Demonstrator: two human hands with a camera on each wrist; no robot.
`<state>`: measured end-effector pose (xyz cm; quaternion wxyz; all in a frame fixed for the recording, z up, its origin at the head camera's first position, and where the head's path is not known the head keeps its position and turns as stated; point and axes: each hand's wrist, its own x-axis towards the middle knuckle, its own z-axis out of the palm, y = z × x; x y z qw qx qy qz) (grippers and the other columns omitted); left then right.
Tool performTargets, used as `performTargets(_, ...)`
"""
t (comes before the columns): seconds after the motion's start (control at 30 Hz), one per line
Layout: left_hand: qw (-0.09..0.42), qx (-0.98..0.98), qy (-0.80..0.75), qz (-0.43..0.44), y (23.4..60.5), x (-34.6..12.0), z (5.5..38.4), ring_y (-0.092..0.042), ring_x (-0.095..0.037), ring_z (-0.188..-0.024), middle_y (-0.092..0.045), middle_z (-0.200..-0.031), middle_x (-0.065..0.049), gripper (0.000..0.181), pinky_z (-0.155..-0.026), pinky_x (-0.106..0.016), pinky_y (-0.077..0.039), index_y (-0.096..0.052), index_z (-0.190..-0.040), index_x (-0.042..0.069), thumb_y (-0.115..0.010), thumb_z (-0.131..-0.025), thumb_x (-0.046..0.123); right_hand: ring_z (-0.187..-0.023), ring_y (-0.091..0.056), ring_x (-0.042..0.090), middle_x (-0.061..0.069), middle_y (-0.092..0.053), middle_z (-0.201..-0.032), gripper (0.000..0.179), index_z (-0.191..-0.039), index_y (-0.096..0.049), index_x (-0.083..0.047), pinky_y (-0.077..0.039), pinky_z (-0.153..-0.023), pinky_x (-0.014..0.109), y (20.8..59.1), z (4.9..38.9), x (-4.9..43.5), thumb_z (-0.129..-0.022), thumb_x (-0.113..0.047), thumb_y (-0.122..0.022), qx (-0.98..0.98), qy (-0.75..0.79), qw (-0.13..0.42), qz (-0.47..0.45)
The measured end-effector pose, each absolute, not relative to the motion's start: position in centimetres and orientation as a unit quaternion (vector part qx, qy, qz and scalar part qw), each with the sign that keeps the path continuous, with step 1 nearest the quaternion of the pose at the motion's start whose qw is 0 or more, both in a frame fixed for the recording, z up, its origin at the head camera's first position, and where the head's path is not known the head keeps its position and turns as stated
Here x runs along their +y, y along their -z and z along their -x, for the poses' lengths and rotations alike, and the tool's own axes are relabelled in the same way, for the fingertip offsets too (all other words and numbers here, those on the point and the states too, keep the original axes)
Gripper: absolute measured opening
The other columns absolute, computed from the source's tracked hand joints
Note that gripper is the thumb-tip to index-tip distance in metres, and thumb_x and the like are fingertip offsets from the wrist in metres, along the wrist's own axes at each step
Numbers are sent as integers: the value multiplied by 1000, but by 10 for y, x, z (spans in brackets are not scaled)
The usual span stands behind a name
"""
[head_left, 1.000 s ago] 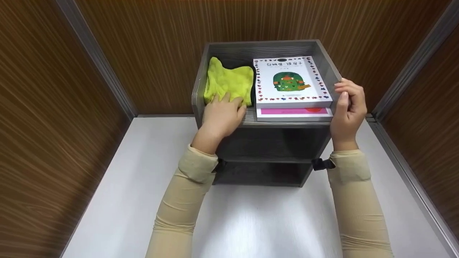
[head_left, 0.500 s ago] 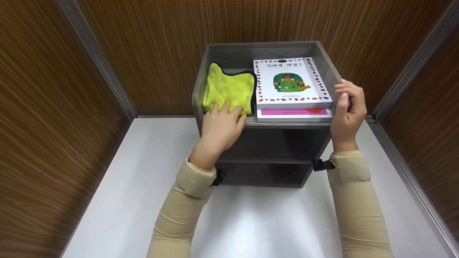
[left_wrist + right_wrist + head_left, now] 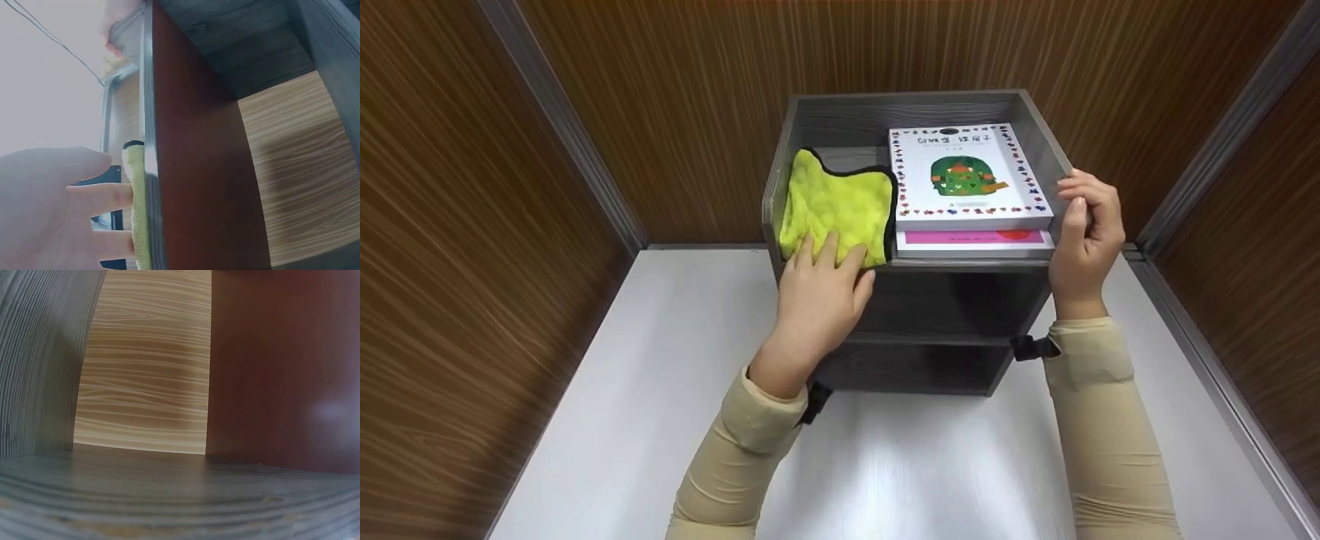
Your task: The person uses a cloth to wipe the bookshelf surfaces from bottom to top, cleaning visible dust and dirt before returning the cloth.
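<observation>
A yellow-green cloth (image 3: 844,199) with black edging lies on the left of the top of a small grey shelf unit (image 3: 911,103), reaching its front edge. My left hand (image 3: 819,304) rests its spread, fairly straight fingertips on the cloth's near part. In the left wrist view, the fingers of the left hand (image 3: 50,208) touch the cloth (image 3: 139,208) along the board's edge. At the far right, my right hand (image 3: 1086,244) grips the top edge of the unit's side panel with curled fingers. The right wrist view shows only the unit's inside, not the hand.
Beside the cloth, a white picture book (image 3: 967,176) lies on another book with a pink band (image 3: 971,238). Lower compartments (image 3: 919,367) face the front. A white table (image 3: 682,322) carries the unit; wood-patterned walls (image 3: 682,112) stand behind and on both sides.
My left hand has drawn back toward the front, and the cloth has slid with it, baring the top behind it. The right hand holds the same spot.
</observation>
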<state>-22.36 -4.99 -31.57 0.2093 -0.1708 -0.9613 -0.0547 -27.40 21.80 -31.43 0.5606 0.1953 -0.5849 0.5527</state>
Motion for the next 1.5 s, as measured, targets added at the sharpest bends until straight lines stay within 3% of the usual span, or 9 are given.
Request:
performTargets(0.47,241,-951,54,188,316,-50,213,-45,-45,-119,-53,-128,-18,37,-94,-53,-39,-61,-122,18,-45,-95,38,-101,-55,34,14,-62,-87,23,-80,-55,18,-37,-98,43,313,273,219,-82,-2,-43,-572,-562,563,-198)
performTargets(0.67,182,-961,57,201,304,-51,226,-43,-44,-122,-51,-132,-16,39,-94,-53,-40,-59,-126,20,-40,-98,40,-102,-55,33,11,-63,-88,22,-81,-55,17,-37,-98,42,313,270,223,-83,-1,-43,-581,-560,560,-186)
performTargets(0.97,68,-981,58,170,292,-44,269,-28,-42,-132,-36,-145,-12,46,-102,-53,-30,-46,-139,25,-28,-99,42,-102,-55,33,13,-63,-88,23,-82,-55,18,-37,-98,42,314,271,221,-82,-1,-43,-582,-559,560,-189)
performTargets(1.27,46,-985,81,147,289,-39,307,-18,-44,-135,-27,-150,-10,47,-103,-59,-23,-39,-142,28,-26,-100,42,-102,-55,33,14,-62,-88,22,-82,-55,17,-37,-98,43,312,274,219,-82,-1,-42,-579,-562,558,-196)
performTargets(1.5,25,-985,107,131,295,-39,323,-6,-44,-137,-18,-153,-11,48,-109,-53,-11,-33,-145,29,-25,-99,41,-101,-55,34,13,-62,-87,22,-80,-56,17,-37,-99,43,315,276,219,-82,-1,-43,-571,-566,560,-201)
